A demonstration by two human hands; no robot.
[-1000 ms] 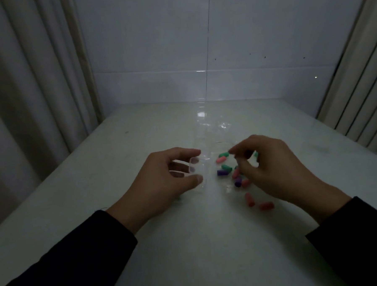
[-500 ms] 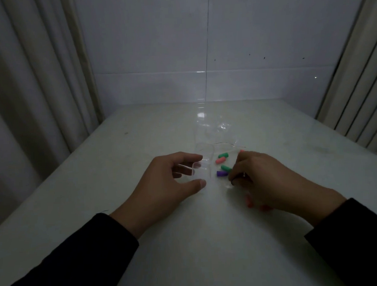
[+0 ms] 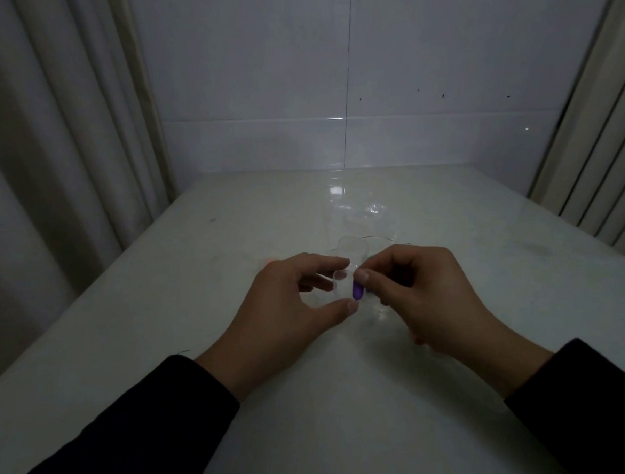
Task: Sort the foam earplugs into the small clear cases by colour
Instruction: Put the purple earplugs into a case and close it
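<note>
My left hand [image 3: 289, 303] holds a small clear case [image 3: 342, 284] between thumb and fingers, just above the white table [image 3: 163, 317]. My right hand [image 3: 426, 289] pinches a purple earplug [image 3: 357, 290] right at the case's open side, touching it. The other earplugs lie hidden behind my right hand. A faint pink-red spot [image 3: 269, 261] shows beyond my left hand.
More clear plastic cases [image 3: 368, 219] glint on the table just behind my hands. A tiled wall [image 3: 332, 90] closes the far edge. Curtains [image 3: 63, 141] hang on the left and ribbed panels [image 3: 589, 150] stand on the right.
My right hand picked a purple earplug out of the pile and carried it left to the case in my left hand. The left hand barely moved. The loose earplugs are now covered.
</note>
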